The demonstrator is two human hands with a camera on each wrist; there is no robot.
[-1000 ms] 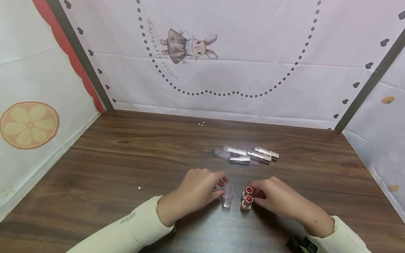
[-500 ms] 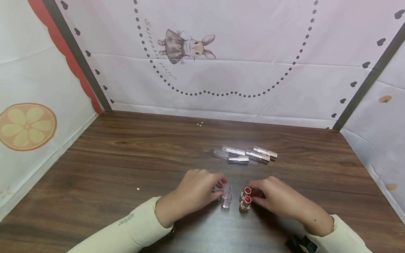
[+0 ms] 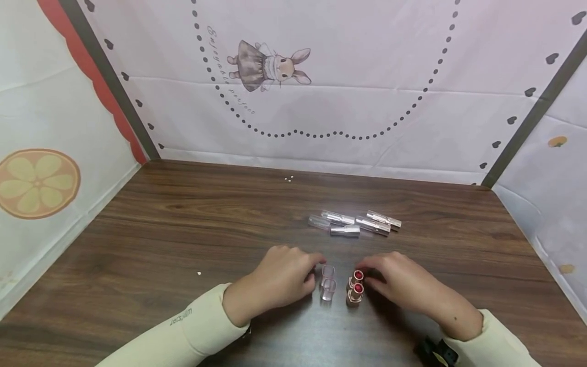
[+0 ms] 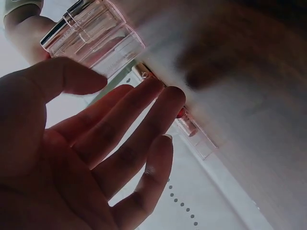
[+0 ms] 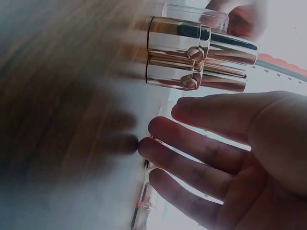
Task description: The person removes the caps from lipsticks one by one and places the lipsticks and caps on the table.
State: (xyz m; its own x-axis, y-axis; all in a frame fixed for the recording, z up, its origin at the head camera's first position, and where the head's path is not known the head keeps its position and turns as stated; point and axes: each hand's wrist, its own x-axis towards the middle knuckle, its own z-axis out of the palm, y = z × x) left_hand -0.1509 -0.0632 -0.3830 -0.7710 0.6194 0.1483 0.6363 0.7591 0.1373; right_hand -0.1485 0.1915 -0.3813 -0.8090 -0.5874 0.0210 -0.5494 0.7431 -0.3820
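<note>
Two clear lipstick caps (image 3: 327, 294) stand upright one behind the other on the wooden table. To their right, two uncapped lipsticks (image 3: 354, 297) with rose-gold bases and red tips stand upright, close together. My left hand (image 3: 285, 272) is just left of the caps, fingers loosely bent; the left wrist view shows its thumb and fingers apart with nothing between them, near the caps (image 4: 98, 36). Beside the lipsticks, on their right, is my right hand (image 3: 405, 285). Its relaxed fingers hold nothing in the right wrist view, a small gap from the lipsticks (image 5: 177, 52).
Behind the hands, several silvery lipstick tubes (image 3: 345, 231) with clear parts lie in a loose group, a clear cap (image 3: 319, 222) at their left. White specks (image 3: 289, 179) dot the table's far side. Printed cloth walls (image 3: 367, 102) enclose the back and sides.
My left fingers have come off the clear caps, and my right fingers have let go of the lipsticks. Caps and lipsticks stay standing in place.
</note>
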